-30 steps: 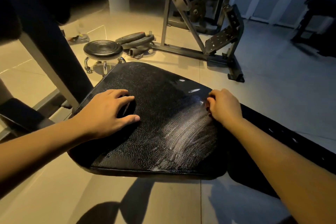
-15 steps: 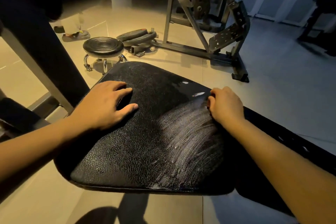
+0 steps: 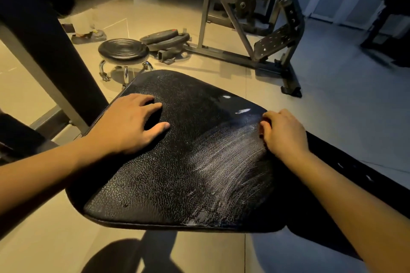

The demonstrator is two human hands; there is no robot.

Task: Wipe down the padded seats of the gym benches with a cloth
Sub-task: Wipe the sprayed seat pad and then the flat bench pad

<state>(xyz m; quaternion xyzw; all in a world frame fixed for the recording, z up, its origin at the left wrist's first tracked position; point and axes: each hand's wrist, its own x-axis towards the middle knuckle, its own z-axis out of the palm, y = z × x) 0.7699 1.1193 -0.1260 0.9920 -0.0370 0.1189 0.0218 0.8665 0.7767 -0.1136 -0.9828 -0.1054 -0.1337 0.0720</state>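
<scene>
A black padded seat (image 3: 177, 162) with cracked, grainy vinyl fills the middle of the view. Pale wet streaks cover its right half. My left hand (image 3: 131, 124) rests on the seat's upper left part with fingers spread. My right hand (image 3: 284, 133) sits at the seat's right edge, its fingers curled round a dark cloth (image 3: 261, 137) that barely shows beneath them. Most of the cloth is hidden by the hand and lost against the black seat.
A round black stool (image 3: 123, 51) on casters stands just behind the seat. Weight plates (image 3: 165, 37) lie on the tiled floor beside a metal machine frame (image 3: 277, 35). A dark slanted upright (image 3: 44, 51) rises at left. A long black bench part (image 3: 355, 162) extends right.
Both hands keep their places on the seat. The view has shifted slightly, so the seat looks closer and larger.
</scene>
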